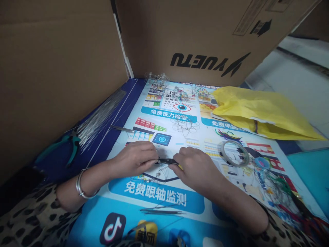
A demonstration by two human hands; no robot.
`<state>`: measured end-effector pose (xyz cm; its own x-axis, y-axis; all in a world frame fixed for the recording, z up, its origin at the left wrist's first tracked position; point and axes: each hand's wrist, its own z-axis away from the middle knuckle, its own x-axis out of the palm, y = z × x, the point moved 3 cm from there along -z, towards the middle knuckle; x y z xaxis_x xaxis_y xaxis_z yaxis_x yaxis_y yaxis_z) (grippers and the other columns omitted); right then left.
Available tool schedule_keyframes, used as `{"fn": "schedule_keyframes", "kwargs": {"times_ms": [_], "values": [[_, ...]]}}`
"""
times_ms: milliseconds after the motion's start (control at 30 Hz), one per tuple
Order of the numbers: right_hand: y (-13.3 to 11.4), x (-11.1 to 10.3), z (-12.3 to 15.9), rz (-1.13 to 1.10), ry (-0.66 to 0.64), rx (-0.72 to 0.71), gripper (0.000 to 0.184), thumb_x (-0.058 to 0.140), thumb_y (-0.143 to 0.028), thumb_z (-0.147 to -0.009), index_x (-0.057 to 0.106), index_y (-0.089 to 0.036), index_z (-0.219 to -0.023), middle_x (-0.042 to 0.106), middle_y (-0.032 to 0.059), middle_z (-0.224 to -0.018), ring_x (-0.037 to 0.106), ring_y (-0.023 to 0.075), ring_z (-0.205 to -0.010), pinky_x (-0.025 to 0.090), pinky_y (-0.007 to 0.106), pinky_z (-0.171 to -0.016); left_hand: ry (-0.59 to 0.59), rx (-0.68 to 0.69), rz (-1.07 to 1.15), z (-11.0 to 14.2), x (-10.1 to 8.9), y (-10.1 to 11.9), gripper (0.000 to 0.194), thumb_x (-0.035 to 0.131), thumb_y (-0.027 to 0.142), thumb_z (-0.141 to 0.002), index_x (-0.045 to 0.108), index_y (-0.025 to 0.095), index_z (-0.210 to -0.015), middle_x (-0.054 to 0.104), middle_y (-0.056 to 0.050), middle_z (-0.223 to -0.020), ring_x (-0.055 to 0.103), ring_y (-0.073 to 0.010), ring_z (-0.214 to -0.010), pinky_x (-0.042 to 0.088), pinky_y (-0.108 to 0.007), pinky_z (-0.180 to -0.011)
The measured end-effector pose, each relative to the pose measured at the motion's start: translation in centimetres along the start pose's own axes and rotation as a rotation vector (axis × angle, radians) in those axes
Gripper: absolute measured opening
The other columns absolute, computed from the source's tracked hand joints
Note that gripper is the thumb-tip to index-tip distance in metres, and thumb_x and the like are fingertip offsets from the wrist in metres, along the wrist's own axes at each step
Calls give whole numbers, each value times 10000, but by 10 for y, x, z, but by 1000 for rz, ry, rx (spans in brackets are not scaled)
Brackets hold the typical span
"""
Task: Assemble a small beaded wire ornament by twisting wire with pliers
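Evidently, the right hand (194, 164) is closed around what look like small black pliers (167, 161), their tip meeting the left hand (140, 157). The left hand is curled closed — apparently on a beaded wire piece (157, 175), though fingers hide the contact. That piece sits just below the pliers, above the printed sheet (89, 216); dark wires (163, 211) lie nearer the wearer — a tape roll (223, 156) lies right.

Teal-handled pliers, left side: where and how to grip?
Probably by the teal handles, left hand coming from the near side: they splay open toward the wearer, while the pliers' head sits beside the loose wire bundle.
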<state>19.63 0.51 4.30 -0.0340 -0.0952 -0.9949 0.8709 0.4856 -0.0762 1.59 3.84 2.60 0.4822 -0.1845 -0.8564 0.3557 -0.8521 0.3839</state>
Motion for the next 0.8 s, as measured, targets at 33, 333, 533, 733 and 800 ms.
{"fn": "schedule_keyframes", "kwargs": {"times_ms": [33, 333, 533, 733, 800], "values": [[0, 0, 0, -2, -2, 1, 252, 462, -358, -870, 643, -197, -798, 608, 52, -780, 552, 196, -774, 366, 310, -667, -12, -3, -57, 1, 0, 1, 151, 461, 177, -864, 601, 163, -808, 587, -36, -776, 536, -137, -730, 429, -258, -646], [0, 0, -1, -1, -31, 10, 265, 450, -366, -875, 647, -202, -806, 616, 55, -798, 558, 200, -777, 369, 311, -669, -95, -7, -255, 4, 1, 4, 157, 419, 170, -874, 572, 159, -836, 562, -33, -756, 530, -145, -706, 424, -245, -600], [6, -4, -1, 0, -47, 12, 273, 449, -371, -876, 647, -195, -812, 617, 56, -793, 560, 194, -789, 368, 299, -679, -7, 29, -244, 5, 3, 3, 145, 430, 162, -872, 575, 165, -855, 573, -19, -711, 545, -126, -682, 433, -221, -603], [23, -13, 6, -14, -86, 39, 269, 453, -378, -867, 643, -207, -783, 619, 44, -776, 571, 183, -764, 359, 278, -628, -5, 33, -261, 7, 7, 1, 87, 472, 169, -845, 559, 169, -846, 589, -20, -743, 555, -137, -704, 451, -240, -636], [26, -14, 8, -24, -99, 33, 258, 457, -375, -864, 643, -210, -793, 622, 43, -785, 574, 183, -769, 364, 275, -630, -14, 36, -269, 7, 8, 2, 69, 482, 180, -842, 551, 169, -837, 582, -16, -736, 546, -139, -694, 450, -245, -632]]}}
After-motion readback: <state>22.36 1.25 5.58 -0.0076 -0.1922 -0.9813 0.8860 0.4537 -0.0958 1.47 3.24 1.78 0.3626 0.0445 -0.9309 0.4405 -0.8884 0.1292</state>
